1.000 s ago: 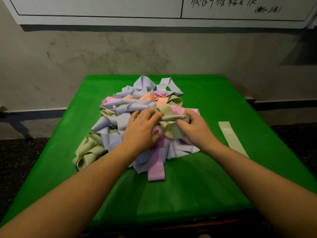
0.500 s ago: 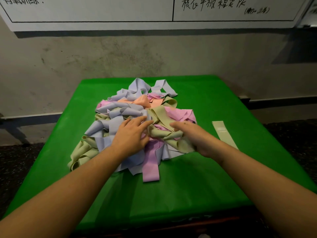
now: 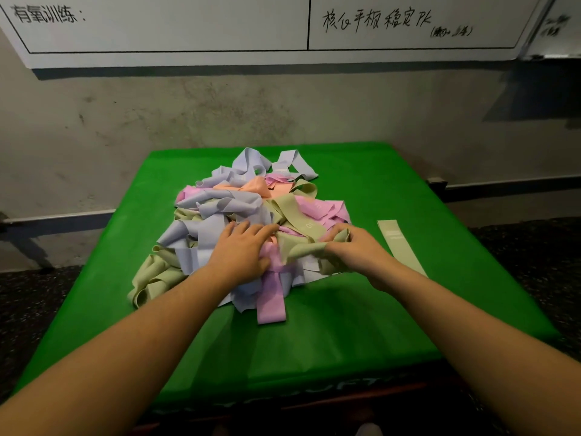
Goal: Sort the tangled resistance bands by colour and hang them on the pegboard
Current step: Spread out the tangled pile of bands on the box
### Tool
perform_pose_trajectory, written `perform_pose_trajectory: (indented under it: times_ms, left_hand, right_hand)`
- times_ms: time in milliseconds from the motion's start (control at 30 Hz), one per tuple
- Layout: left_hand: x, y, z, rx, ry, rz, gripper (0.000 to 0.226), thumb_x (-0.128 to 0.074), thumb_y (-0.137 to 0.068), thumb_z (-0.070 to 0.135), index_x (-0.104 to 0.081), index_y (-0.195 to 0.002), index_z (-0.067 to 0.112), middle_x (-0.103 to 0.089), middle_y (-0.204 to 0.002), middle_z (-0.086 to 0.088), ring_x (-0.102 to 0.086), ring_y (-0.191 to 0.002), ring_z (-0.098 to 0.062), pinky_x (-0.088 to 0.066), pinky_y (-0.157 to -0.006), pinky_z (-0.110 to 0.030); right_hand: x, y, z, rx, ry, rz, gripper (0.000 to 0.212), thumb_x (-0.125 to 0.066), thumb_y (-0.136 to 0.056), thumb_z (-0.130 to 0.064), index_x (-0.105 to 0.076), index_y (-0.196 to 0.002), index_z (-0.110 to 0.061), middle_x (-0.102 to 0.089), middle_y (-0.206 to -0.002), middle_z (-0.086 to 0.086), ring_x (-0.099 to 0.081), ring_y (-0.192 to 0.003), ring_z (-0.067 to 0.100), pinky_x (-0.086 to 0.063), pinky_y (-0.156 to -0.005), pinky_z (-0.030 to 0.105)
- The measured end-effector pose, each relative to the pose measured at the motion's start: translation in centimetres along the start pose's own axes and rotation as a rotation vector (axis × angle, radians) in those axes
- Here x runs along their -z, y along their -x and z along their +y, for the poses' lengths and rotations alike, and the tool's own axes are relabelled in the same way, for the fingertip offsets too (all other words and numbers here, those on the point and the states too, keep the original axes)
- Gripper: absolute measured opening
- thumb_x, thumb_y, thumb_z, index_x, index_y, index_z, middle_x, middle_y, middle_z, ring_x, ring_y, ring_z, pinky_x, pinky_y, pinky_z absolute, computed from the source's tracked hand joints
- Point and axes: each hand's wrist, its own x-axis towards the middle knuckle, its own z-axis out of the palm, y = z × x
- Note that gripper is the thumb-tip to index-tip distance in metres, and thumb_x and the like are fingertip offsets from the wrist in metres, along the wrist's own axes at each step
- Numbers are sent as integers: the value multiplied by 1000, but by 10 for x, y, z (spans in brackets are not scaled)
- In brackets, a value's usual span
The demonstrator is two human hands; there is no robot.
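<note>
Stained grey wall (image 3: 220, 108), whiteboard (image 3: 176, 29) (handwritten), green-covered table (image 3: 361, 325), seemingly speckled dark floor (image 3: 534, 247)

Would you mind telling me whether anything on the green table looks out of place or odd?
Only one: a single green band lies flat and apart at the right of the green table, away from the tangled pile. The right hand pinches another green band; the left hand rests flat on the pile.

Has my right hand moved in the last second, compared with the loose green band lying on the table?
Yes. The right hand, gripping a green band, has drawn rightward, closer to the flat green band.
</note>
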Motion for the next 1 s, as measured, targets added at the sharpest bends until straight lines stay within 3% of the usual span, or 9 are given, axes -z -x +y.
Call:
perform_pose_trajectory:
  times_ms: [133,200,300,433,600,700,800,933,1000]
  left_hand:
    - [3,7,6,35,92,15,65,-55,-91,40,-29,-150,37,-39,-154,5,-25,-147,-22,-10,-122,-49]
    - [8,12,12,42,218,107,55,-57,-90,34,-41,-143,35,-48,-144,6,-39,-138,-20,-21,-119,-47]
    - [23,26,29,99,678,180,38,-54,-97,23,-51,-134,29,-55,-131,10,-56,-112,-15,-45,-103,-40]
    - [54,58,64,111,1274,81,28,-39,-106,32,-58,-124,22,-63,-122,3,-65,-107,-18,-55,-94,-38]
    - [59,94,89,102,1429,96,25,-61,-94,29,-62,-119,24,-69,-114,6,-65,-105,-6,-55,-90,-28]
    - [57,107,94,183,1571,28,41,-64,-84,42,-59,-123,29,-69,-119,5,-67,-110,-15,-53,-94,-39]
    - [55,120,101,212,1700,-65,49,-70,-83,33,-54,-129,30,-69,-122,-3,-68,-111,-26,-52,-96,-44]
    - [59,134,111,235,1822,-16,45,-67,-84,26,-58,-128,20,-67,-125,-11,-66,-114,-31,-51,-98,-44]
    - [63,139,110,260,1872,25,47,-66,-83,23,-59,-129,19,-66,-128,-13,-65,-116,-31,-51,-99,-42]
  right_hand:
    - [4,16,-3,2,-303,51,18,-67,-81,-7,-55,-80,-21,-59,-81,4,-51,-71,18,-36,-56,26]
    - [6,25,-4,15,-449,50,18,-67,-78,-6,-59,-82,-21,-62,-87,8,-56,-77,21,-41,-59,28]
    - [10,40,-5,35,-559,22,21,-63,-77,-3,-64,-85,-23,-67,-94,10,-64,-80,23,-47,-65,32]
    - [13,60,-5,47,-702,-28,26,-53,-89,6,-62,-90,-18,-69,-96,7,-67,-78,20,-51,-63,30]
    - [18,89,-12,76,-891,-85,25,-50,-89,7,-61,-89,-15,-69,-91,8,-68,-76,18,-55,-63,28]
    - [17,105,-14,64,-998,-135,22,-53,-82,4,-60,-93,-14,-69,-92,9,-67,-78,20,-55,-67,30]
    - [18,117,-13,12,-1109,-197,29,-57,-74,-7,-60,-102,-14,-68,-96,10,-65,-83,22,-55,-70,33]
    - [21,123,-4,-65,-1090,-189,34,-56,-83,-10,-64,-115,-9,-68,-104,14,-64,-85,24,-56,-70,35]
    - [21,124,3,-111,-1026,-153,34,-52,-91,-12,-61,-124,-9,-67,-101,12,-64,-78,21,-55,-63,32]
